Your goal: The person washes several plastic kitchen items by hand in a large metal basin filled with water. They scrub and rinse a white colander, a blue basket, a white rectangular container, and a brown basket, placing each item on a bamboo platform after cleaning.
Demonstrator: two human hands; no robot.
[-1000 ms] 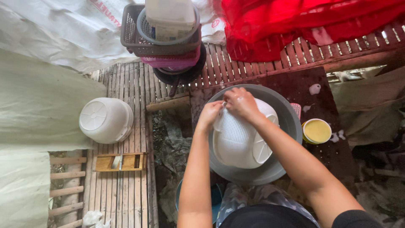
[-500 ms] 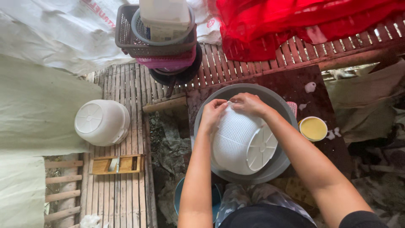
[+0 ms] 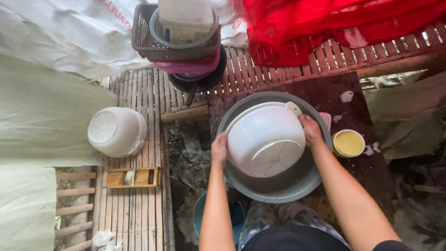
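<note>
Left hand (image 3: 219, 149) grips white basket (image 3: 265, 138) at 9 o'clock, right hand (image 3: 310, 130) at 3; basket tilted inside grey basin (image 3: 278, 186).

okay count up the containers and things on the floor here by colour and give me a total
White: 3 – ribbed basket held by left hand and right hand, upturned tub, box
Grey: 3 – basin, crate, round basket
Pink: 1 – basket
Yellow: 1 – small cup
Wooden: 1 – small tray
Total: 9
</note>
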